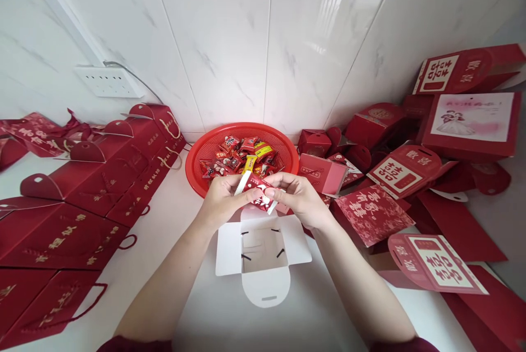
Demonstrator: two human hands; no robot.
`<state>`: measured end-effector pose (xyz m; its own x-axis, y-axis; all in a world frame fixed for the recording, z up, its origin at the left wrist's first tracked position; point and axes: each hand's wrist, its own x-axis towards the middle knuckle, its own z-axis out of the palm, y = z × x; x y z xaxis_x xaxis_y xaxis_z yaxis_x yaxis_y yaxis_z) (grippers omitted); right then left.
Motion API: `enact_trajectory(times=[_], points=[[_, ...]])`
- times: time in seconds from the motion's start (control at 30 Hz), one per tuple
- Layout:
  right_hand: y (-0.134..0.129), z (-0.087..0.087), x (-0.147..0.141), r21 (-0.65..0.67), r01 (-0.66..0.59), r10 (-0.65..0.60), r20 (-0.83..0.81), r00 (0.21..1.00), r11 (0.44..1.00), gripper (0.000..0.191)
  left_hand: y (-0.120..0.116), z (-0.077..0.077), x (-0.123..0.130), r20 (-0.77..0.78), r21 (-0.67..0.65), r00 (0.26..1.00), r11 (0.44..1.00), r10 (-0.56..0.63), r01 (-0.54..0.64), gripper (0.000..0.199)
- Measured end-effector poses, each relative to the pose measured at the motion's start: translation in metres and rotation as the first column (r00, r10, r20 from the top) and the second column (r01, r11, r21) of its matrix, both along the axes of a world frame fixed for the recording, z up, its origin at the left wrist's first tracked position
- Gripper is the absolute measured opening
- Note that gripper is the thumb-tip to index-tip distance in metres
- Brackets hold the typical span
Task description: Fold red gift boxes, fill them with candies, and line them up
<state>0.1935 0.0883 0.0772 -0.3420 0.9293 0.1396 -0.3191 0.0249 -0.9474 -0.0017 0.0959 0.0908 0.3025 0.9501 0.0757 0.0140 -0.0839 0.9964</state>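
Note:
Between my two hands is a red and white wrapped candy packet, tilted, with its crimped white ends showing. My left hand pinches its left side, the thumb lying across the front. On the other side my right hand grips it with thumb and fingers. Just below stands a gift box with its white flaps spread out and its inside visible; short dark cord ends poke through its walls. Right behind my hands sits a red plastic basket holding many candies in red and yellow wrappers.
Red gift boxes with cord handles stand in rows at the left. Many more red boxes lie in a loose pile at the right. A white tiled wall rises behind, with a power strip and its cable at the left.

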Motion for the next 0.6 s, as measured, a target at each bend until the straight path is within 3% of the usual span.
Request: enact_trajectory(times=[0.17, 0.33, 0.47, 0.6], points=[[-0.004, 0.001, -0.012, -0.017, 0.162, -0.162, -0.064, 0.985, 0.987, 0.028, 0.003, -0.001, 0.002, 0.027, -0.006, 0.999, 0.999, 0.046, -0.045, 0.041], [-0.005, 0.002, -0.014, -0.008, 0.082, -0.082, 0.012, 0.997, 0.997, 0.032, 0.005, 0.001, -0.002, 0.008, 0.057, 0.996, 0.994, 0.092, -0.093, 0.028], [-0.003, -0.002, -0.014, -0.062, 0.049, -0.050, -0.007, 0.999, 0.997, 0.033, 0.003, 0.006, -0.003, -0.006, 0.049, 0.998, 0.997, 0.064, -0.063, 0.029], [-0.005, -0.007, -0.020, -0.128, 0.006, -0.011, -0.043, 0.999, 0.992, 0.030, 0.001, 0.004, 0.001, -0.053, 0.103, 0.991, 0.988, 0.121, -0.115, 0.023]])
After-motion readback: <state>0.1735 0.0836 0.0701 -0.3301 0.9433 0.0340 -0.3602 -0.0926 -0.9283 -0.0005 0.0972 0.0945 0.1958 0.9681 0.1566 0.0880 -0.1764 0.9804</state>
